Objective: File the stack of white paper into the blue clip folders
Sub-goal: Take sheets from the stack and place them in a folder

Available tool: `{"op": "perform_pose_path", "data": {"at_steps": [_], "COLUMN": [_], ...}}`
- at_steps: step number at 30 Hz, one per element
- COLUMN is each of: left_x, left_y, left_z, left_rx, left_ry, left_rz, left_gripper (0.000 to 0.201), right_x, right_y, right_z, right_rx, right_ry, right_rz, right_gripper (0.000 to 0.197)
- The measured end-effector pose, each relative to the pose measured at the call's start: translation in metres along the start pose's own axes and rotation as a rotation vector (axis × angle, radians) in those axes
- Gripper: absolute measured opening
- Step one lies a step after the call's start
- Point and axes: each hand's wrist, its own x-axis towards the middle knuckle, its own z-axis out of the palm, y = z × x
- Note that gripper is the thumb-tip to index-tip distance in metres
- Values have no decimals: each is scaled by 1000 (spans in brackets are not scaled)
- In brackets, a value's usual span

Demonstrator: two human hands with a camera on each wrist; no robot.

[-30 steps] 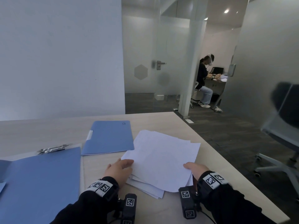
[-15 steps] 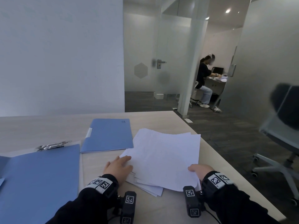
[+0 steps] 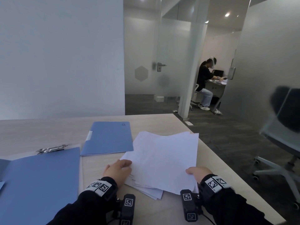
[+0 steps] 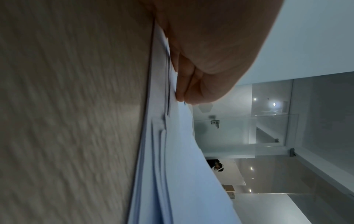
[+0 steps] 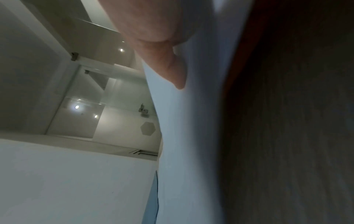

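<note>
The white paper stack is hiding most fingers of the right hand and fingertips of the left hand, while the open blue folder is running off the head view's left edge and the office chair is showing blurred.

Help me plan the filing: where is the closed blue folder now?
In the head view, the closed blue folder lies flat on the table, just left of the stack of white paper and beyond the open blue folder.

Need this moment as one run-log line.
left hand: grips white paper, left edge | right hand: grips white paper, near corner | open blue folder: at left, paper not inside
</note>
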Motion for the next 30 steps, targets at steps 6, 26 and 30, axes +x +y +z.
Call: {"op": "perform_pose_path", "data": {"at_steps": [6, 26, 30], "left_x": [-1, -57, -69], "left_y": [3, 20, 19], "left_z": [-7, -67, -66], "left_rx": [-210, -895, -885], "left_ry": [72, 208, 250], "left_rz": [-4, 177, 202], "left_gripper": [25, 24, 13], "right_x": [-26, -98, -107], "right_y": [4, -13, -13], "right_z": [-17, 39, 44], "right_rx": [160, 532, 552], "right_ry": [12, -364, -280], "right_rz": [-190, -473, -569], "right_gripper": [6, 19, 17]}}
